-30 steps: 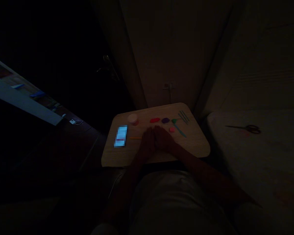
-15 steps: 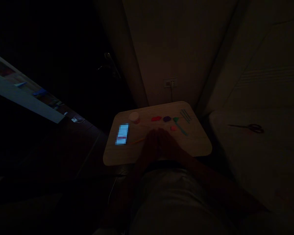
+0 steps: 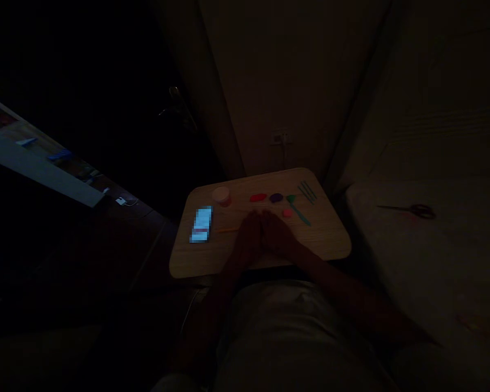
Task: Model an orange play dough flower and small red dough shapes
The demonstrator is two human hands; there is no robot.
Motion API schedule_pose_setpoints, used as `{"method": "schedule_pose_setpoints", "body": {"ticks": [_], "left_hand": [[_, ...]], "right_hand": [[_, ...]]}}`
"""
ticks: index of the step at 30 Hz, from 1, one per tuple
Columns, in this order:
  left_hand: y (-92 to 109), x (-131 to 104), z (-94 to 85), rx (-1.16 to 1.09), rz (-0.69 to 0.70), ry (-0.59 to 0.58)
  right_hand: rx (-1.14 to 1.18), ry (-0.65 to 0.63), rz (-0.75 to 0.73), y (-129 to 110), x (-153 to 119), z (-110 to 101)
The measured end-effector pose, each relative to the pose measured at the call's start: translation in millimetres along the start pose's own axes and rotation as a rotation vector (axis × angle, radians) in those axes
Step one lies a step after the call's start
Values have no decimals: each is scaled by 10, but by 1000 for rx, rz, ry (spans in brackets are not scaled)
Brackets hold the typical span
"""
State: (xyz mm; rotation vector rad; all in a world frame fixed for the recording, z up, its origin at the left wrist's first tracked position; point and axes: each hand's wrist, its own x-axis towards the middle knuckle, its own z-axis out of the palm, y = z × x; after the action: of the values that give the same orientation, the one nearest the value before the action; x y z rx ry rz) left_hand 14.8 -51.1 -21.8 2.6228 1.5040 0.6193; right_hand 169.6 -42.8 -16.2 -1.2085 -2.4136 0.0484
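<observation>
In the dim light, my left hand (image 3: 248, 237) and my right hand (image 3: 276, 235) lie side by side, palms down on a small wooden table (image 3: 204, 265). The fingers look stretched out and flat. A thin orange strand (image 3: 227, 230), like modelling clay, sticks out to the left from under my left hand; the rest of it is hidden. Beyond my fingertips sit a red lump (image 3: 258, 197), a purple lump (image 3: 276, 197) and a green lump (image 3: 291, 199). Close to my right hand are a small pink block (image 3: 287, 213) and a teal plastic tool (image 3: 301, 214).
A lit phone (image 3: 201, 224) lies at the table's left, with a pale round tub (image 3: 221, 196) behind it. Several thin greenish sticks (image 3: 307, 192) rest at the back right. Scissors (image 3: 416, 210) lie on a pale surface to the right. A wall socket (image 3: 281, 137) is behind the table.
Both hands have shifted slightly forward on the table. The orange strand's visible end has moved away from me and now lies straighter. The camera view has shifted slightly.
</observation>
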Motion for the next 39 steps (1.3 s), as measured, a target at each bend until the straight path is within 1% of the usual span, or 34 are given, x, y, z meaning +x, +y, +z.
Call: {"method": "schedule_pose_setpoints", "body": {"ticks": [3, 6, 8, 13, 16, 19, 23, 26, 29, 34, 36, 39], "left_hand": [[116, -159, -16, -5, 9, -7], [128, -186, -21, -2, 10, -27], [76, -110, -22, -2, 10, -36], [-111, 194, -16, -2, -4, -40], [-142, 253, -10, 0, -9, -41], [-65, 160, -15, 1, -16, -44], [123, -66, -39, 5, -11, -42], [188, -142, -49, 2, 2, -37], [122, -61, -43, -6, 15, -42], [-75, 218, -14, -6, 0, -51], [-97, 262, -5, -1, -11, -49], [-48, 190, -7, 6, -11, -53]], "right_hand": [[0, -8, 0, -72, -163, -39], [19, -27, 5, -71, -171, -48], [34, -30, 13, -24, -84, -24], [44, -27, 35, 158, 215, 101], [44, -22, 32, 192, 252, 122], [43, -15, 22, 124, 123, 61], [37, -10, 10, -16, -150, -51], [41, -11, 0, -49, -229, -75], [49, -19, 18, 19, -112, -35], [31, -39, 48, 201, 197, 61], [22, -42, 48, 227, 222, 76], [12, -30, 27, 189, 107, 56]]}}
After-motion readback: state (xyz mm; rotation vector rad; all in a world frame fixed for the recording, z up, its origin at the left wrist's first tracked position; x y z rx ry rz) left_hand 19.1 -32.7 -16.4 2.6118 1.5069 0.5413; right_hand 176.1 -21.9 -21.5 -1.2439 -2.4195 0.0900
